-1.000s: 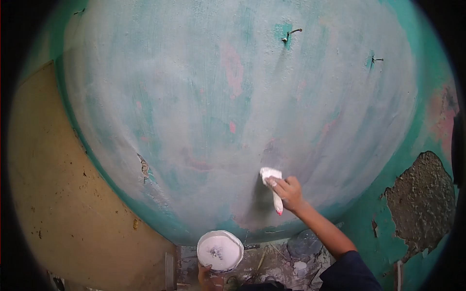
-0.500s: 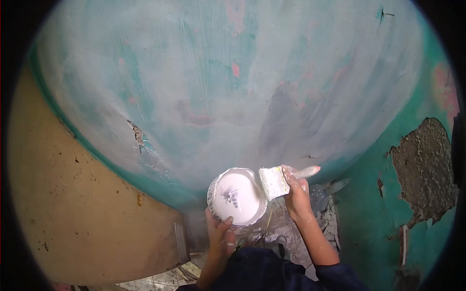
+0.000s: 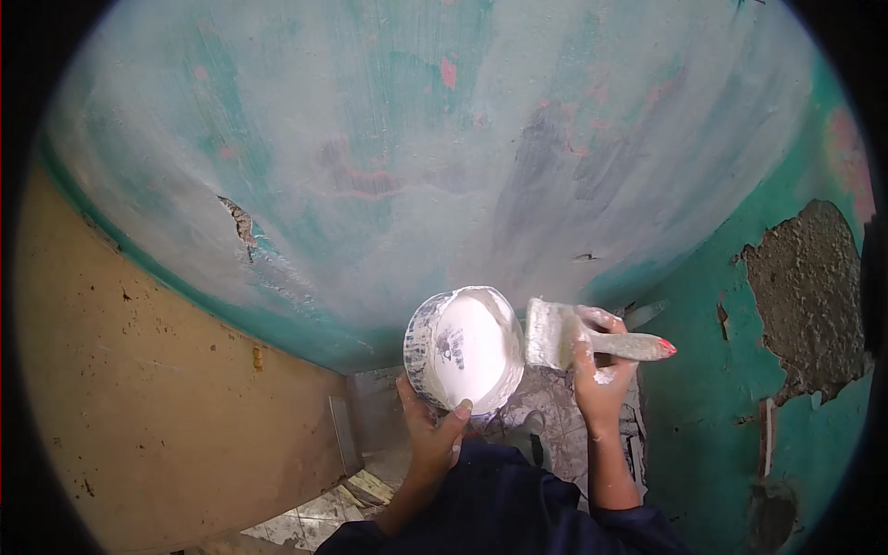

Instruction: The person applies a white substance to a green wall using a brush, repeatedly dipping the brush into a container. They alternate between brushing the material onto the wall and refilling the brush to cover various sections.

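My left hand grips the lower rim of a round paint tub, thumb over the edge and fingers beneath. White paint fills part of the tub, with dark smudges near its middle. The tub is tilted a little to the right. In my right hand is a wide paintbrush, its handle pointing right with a red tip. Thick white paint coats its bristles, which sit just right of the tub's rim. White smears show on the right hand's fingers.
Ahead stands a turquoise wall streaked with thin white paint. Bare rough plaster shows on the green right wall, near a vertical strip. A tan panel stands at the left. Debris lies on the tiled floor.
The brush has moved right, off the tub's edge, and turned so its handle points right. The tub has risen slightly and tilted more. My view has shifted downward.
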`<control>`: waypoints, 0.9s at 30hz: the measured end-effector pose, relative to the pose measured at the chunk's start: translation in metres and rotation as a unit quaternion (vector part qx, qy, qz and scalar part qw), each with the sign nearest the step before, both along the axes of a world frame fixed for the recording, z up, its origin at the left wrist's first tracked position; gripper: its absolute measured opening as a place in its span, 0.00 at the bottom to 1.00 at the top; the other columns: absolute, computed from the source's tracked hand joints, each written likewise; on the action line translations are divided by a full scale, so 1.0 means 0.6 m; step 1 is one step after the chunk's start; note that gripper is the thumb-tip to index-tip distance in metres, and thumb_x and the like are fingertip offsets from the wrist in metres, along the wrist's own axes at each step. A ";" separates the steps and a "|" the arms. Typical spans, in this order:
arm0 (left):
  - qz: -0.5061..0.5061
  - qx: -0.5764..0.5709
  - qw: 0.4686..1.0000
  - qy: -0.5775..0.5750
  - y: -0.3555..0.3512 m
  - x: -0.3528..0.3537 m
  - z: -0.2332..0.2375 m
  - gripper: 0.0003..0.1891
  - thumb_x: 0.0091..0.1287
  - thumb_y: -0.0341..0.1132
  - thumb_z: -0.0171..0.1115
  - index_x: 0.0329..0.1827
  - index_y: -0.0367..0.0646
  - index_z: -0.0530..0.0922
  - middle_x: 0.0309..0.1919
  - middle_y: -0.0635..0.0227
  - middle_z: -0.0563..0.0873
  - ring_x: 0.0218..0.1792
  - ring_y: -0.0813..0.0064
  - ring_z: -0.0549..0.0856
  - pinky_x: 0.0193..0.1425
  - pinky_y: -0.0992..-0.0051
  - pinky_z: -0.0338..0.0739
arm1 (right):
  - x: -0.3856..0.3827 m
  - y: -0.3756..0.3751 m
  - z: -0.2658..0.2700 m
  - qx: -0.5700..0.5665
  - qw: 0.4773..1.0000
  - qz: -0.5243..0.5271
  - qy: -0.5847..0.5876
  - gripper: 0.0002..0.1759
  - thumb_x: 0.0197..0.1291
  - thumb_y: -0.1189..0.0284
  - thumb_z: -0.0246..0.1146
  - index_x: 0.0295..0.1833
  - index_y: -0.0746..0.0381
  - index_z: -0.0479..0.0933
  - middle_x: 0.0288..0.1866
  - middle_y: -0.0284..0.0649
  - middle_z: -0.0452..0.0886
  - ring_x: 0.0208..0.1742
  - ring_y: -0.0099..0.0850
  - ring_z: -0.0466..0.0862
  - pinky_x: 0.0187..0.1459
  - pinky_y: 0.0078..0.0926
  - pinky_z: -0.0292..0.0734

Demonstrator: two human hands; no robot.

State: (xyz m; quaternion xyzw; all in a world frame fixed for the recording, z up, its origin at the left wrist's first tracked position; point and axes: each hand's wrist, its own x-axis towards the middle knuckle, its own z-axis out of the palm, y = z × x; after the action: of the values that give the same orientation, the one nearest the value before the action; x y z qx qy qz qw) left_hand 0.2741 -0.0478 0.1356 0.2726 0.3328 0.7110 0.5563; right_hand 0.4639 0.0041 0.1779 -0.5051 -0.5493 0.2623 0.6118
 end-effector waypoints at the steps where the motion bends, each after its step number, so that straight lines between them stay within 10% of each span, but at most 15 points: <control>1: 0.003 0.007 1.000 0.007 0.000 0.001 -0.002 0.42 0.56 0.25 0.71 0.72 0.41 0.57 0.64 0.59 0.71 0.65 0.68 0.73 0.72 0.65 0.67 | 0.002 -0.001 0.000 0.002 0.999 -0.026 0.023 0.18 0.62 0.81 0.65 0.58 0.68 0.77 0.54 0.43 0.82 0.57 0.31 0.81 0.63 0.31 0.73; 27: -0.046 0.012 0.979 0.200 0.004 -0.025 0.022 0.38 0.64 0.26 0.68 0.73 0.30 0.55 0.61 0.53 0.74 0.62 0.68 0.77 0.68 0.67 0.71 | -0.002 0.055 0.054 0.073 0.868 0.163 -0.463 0.12 0.48 0.73 0.74 0.41 0.59 0.85 0.35 0.40 0.86 0.37 0.42 0.84 0.40 0.35 0.79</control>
State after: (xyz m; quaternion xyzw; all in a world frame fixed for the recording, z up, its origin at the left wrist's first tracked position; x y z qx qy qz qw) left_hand 0.2589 -0.0453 0.1490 0.4304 0.4162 0.6198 0.5074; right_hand 0.4626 0.0371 0.2100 -0.4257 -0.8617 0.0531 0.2710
